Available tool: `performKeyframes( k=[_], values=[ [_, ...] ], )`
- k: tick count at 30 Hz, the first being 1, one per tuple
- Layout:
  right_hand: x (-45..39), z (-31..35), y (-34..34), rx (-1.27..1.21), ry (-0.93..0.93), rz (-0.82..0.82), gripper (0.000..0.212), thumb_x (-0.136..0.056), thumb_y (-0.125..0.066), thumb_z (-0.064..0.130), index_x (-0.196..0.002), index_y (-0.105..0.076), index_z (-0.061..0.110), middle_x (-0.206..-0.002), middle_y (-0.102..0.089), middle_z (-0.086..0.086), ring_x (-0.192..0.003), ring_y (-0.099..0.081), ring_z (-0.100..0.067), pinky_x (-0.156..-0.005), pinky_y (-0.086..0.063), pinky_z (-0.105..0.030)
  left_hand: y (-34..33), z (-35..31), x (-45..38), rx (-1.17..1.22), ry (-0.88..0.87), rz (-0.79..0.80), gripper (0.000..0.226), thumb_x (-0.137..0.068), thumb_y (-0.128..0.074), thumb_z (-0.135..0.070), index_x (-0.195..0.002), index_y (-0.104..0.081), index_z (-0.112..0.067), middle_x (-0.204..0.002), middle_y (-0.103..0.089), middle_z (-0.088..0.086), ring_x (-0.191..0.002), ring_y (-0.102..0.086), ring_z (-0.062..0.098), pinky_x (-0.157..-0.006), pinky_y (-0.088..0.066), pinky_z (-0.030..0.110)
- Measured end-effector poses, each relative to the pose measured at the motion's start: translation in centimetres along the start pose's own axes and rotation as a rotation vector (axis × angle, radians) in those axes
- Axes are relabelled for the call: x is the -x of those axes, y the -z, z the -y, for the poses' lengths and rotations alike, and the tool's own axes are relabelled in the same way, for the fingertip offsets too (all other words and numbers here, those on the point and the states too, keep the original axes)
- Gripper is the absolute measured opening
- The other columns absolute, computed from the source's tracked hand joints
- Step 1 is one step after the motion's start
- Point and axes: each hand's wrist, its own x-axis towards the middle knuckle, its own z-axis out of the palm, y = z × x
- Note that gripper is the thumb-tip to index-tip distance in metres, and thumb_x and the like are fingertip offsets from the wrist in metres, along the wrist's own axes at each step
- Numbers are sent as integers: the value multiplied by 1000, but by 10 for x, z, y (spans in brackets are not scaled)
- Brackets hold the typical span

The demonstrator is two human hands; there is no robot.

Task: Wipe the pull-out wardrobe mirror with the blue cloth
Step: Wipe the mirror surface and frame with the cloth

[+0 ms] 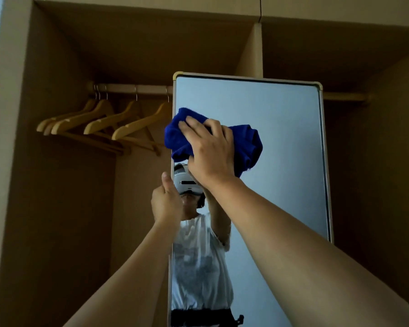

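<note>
A tall pull-out mirror [281, 142] with a pale metal frame stands out from the brown wardrobe. A bunched blue cloth [249, 145] lies against the glass near its upper left edge. My right hand [209, 151] presses the cloth onto the mirror, fingers spread over it and curled into its folds. My left hand [165, 199] grips the mirror's left frame edge lower down, thumb up along the edge. The glass reflects a person in a white T-shirt wearing a headset.
Several wooden hangers [104, 123] hang on a rail [132, 88] left of the mirror, close to the cloth. A vertical wardrobe divider [255, 50] rises behind the mirror. The right compartment holds a second rail [345, 97].
</note>
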Motion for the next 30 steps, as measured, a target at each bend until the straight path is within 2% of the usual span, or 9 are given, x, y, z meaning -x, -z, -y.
performKeyframes(
  k=[3, 7, 11, 19, 26, 30],
  values=[
    [23, 6, -1, -27, 13, -51, 56, -71, -69, 16, -126, -59, 17, -132, -57, 1, -110, -52, -26, -92, -36, -40, 0, 2, -1, 56, 0, 46, 54, -98, -29, -48, -56, -43, -16, -37, -39, -8, -41, -35, 12, -49, -31, 31],
    [50, 7, -3, 9, 118, -47, 52, -70, -66, 20, -122, -63, 18, -128, -60, 2, -103, -55, -24, -88, -39, -39, 5, 16, 0, 86, 26, 71, 52, -99, -33, -44, -61, -52, -14, -47, -47, -2, -46, -42, 15, -52, -35, 31],
    [48, 0, -1, 73, 191, 5, 51, -70, -62, 22, -121, -64, 18, -124, -62, 3, -99, -58, -22, -84, -43, -37, 9, 27, 5, 74, 64, 66, 50, -99, -35, -41, -61, -48, -11, -53, -47, 2, -52, -44, 16, -53, -35, 29],
    [6, 7, 2, 33, 27, 144, 58, -82, -61, 12, -137, -48, 20, -140, -49, 2, -119, -45, -26, -97, -30, -40, 10, 26, 6, 77, 89, 73, 51, -98, -35, -44, -59, -40, -11, -50, -43, 6, -52, -42, 22, -55, -36, 33],
    [53, 11, 0, 5, 86, 31, 52, -71, -67, 15, -123, -62, 17, -128, -60, 1, -104, -56, -25, -89, -41, -40, 13, 24, 9, 73, 42, 92, 47, -100, -33, -40, -64, -45, -12, -56, -44, 2, -51, -40, 14, -50, -33, 28],
    [73, 11, -2, 7, 150, 5, 51, -69, -62, 18, -120, -65, 17, -125, -62, 2, -100, -57, -24, -87, -39, -39, 14, 23, 12, 112, 14, 95, 44, -101, -34, -29, -65, -51, -11, -59, -51, 4, -54, -44, 14, -51, -36, 27]
  ],
)
